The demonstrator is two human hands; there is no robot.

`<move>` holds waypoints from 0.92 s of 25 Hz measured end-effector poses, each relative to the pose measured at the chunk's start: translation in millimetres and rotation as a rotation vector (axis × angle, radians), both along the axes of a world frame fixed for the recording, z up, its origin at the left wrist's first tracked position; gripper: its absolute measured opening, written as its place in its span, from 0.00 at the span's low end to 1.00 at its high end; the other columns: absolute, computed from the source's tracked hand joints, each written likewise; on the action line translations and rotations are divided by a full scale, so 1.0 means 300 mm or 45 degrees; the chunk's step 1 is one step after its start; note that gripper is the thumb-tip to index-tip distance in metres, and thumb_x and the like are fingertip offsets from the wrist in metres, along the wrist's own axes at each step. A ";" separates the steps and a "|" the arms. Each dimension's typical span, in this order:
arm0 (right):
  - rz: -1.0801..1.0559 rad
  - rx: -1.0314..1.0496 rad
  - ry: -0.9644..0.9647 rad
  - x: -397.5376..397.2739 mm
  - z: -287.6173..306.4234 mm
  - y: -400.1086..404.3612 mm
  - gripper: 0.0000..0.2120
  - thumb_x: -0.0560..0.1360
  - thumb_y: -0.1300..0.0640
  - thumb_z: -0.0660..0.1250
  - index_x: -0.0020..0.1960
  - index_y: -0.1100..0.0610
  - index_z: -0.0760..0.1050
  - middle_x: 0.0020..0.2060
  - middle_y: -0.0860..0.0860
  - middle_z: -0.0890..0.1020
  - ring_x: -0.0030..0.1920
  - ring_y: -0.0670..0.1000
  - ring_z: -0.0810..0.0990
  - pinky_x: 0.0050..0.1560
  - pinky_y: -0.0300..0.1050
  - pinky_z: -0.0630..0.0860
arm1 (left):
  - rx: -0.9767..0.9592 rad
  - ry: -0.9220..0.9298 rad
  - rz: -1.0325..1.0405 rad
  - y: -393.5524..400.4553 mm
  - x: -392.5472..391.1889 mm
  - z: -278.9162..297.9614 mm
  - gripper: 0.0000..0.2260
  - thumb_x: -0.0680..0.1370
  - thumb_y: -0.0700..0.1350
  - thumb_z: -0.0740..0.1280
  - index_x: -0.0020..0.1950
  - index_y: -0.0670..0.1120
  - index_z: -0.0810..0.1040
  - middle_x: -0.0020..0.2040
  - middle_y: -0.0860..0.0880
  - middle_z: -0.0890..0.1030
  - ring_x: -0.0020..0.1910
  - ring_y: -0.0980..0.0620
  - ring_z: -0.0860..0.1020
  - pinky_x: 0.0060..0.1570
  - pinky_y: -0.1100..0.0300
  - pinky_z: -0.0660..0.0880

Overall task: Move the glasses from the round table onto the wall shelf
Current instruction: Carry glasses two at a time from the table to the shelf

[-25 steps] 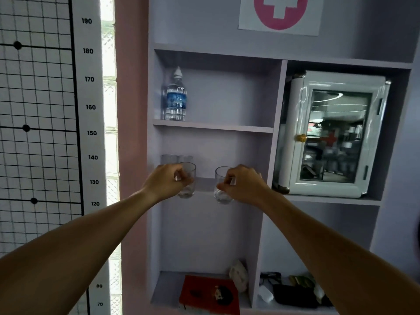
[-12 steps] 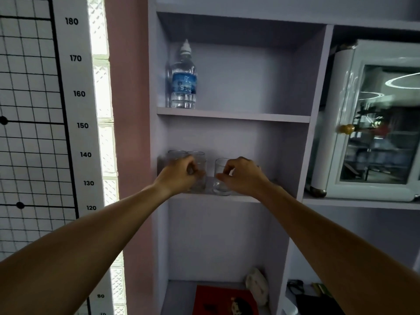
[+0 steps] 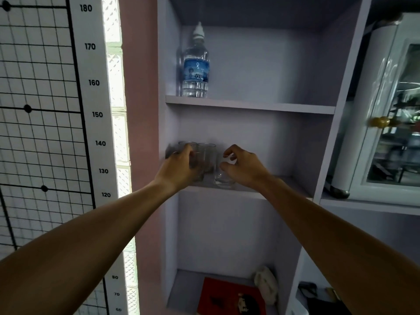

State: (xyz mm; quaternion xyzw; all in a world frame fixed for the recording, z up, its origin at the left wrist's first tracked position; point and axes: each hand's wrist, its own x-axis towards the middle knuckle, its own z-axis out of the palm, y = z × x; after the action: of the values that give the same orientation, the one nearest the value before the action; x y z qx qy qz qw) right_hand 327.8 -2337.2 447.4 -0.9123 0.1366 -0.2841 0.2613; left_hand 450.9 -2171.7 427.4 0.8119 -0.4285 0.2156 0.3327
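Clear drinking glasses stand on the middle board of the lilac wall shelf (image 3: 281, 186). My left hand (image 3: 179, 169) is wrapped around one glass (image 3: 200, 176) at the left end of the board, which hides most of it. Behind it stand two more glasses (image 3: 207, 155), close against the left wall. My right hand (image 3: 244, 167) pinches the rim of another glass (image 3: 223, 179), whose base rests on the board just right of the others. The round table is out of view.
A water bottle (image 3: 196, 64) stands on the board above. A white glass-door cabinet (image 3: 386, 123) fills the compartment to the right. Below lie a red book (image 3: 229, 296) and a crumpled white item (image 3: 266, 283). A height chart (image 3: 93, 114) hangs on the left.
Both hands have carried their glasses forward from in front of the shelf onto the middle board, beside the glasses standing there. The view has moved closer.
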 end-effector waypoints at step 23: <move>0.154 -0.023 -0.093 0.112 0.012 0.055 0.30 0.69 0.50 0.76 0.64 0.52 0.65 0.50 0.57 0.82 0.46 0.55 0.82 0.44 0.48 0.81 | 0.043 -0.252 0.367 0.086 0.005 0.006 0.15 0.76 0.45 0.69 0.58 0.49 0.67 0.46 0.44 0.83 0.40 0.40 0.82 0.41 0.52 0.78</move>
State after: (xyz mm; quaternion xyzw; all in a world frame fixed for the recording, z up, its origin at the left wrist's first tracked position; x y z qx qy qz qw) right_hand 361.5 -2320.7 451.1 -0.9102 0.0690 -0.3023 0.2745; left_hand 452.5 -2145.9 429.2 0.8452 -0.3417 0.3327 0.2411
